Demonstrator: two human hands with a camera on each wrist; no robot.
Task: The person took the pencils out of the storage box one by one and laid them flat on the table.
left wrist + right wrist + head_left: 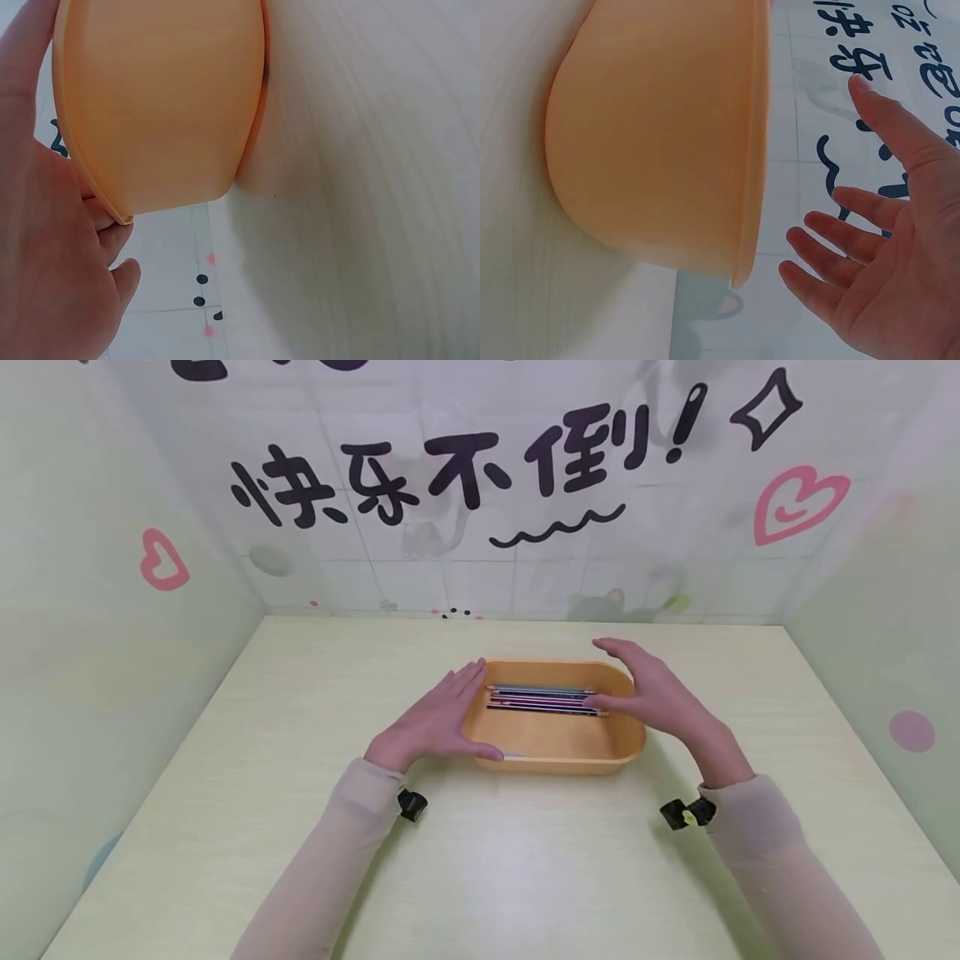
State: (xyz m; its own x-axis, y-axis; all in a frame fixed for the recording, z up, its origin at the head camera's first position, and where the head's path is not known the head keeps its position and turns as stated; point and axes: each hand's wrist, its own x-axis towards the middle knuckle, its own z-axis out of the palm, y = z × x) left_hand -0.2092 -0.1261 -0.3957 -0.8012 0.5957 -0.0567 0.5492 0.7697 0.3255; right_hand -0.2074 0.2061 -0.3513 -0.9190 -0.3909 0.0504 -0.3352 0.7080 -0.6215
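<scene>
An orange plastic box stands on the table, its long side facing me. Inside lie several pencils in a bunch, side by side near the back wall. My left hand is at the box's left end, fingers extended toward the back corner and thumb along the front rim. In the left wrist view, its fingers overlap the rim's corner. Over the right end is my right hand, thumb and fingers spread wide with nothing between them. The right wrist view shows it apart from the rim.
The pale wooden table is enclosed by a back wall with dark lettering and by side walls with pink hearts. A small black wrist camera sits at the left cuff, another wrist camera at the right.
</scene>
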